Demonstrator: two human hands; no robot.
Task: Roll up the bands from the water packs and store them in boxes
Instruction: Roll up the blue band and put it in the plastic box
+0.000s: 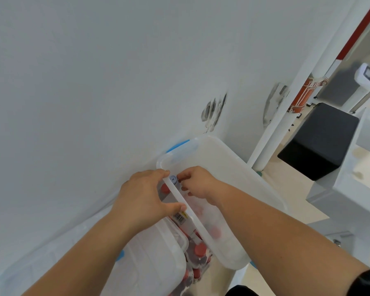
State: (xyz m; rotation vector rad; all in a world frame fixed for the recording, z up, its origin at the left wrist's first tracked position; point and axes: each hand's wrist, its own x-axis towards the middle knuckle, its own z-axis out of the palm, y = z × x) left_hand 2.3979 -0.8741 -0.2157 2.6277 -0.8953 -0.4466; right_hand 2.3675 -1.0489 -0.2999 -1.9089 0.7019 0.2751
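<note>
A small bluish-grey band roll [173, 179] is pinched between the fingertips of my right hand [198, 184], just over the near corner of a translucent plastic box [239, 171] with blue latches. A pale band strip [181, 198] runs from the roll down along the box's near edge. My left hand [145, 197] grips this strip, forefinger near the roll and thumb pressing lower down by a barcode label [179, 217]. Below the hands lies a wrapped water pack [198, 252] of bottles with red caps, partly hidden by my left arm.
A second translucent box [150, 259] with a blue latch sits at lower left against the white wall [94, 82]. A white pole [286, 107] rises behind the box. To the right stand a black cube [320, 139] and a grey-white counter [355, 184].
</note>
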